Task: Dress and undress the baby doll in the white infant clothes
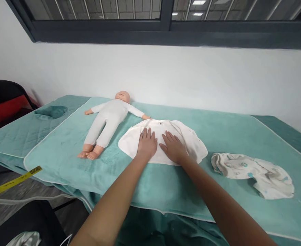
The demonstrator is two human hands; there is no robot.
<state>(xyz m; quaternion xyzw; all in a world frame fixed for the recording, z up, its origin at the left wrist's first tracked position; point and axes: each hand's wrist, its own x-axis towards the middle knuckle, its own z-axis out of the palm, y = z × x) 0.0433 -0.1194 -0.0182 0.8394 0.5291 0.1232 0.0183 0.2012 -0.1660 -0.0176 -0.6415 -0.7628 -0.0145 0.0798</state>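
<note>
A white baby garment (pixel 191 140) lies spread flat on the teal blanket (pixel 152 184). My left hand (pixel 147 143) and my right hand (pixel 173 147) both rest palm down on it, side by side, fingers stretched out and holding nothing. To the left of the garment a baby doll (pixel 106 121) in a pale grey suit lies on its back, arms out, head toward the wall. Its outstretched hand nearly meets the garment's top edge.
A crumpled patterned cloth (pixel 255 172) lies on the blanket to the right. The bed stands against a white wall under a dark window frame. A black and red chair (pixel 4 99) is at far left. A yellow tape (pixel 12 182) hangs by the bed's left edge.
</note>
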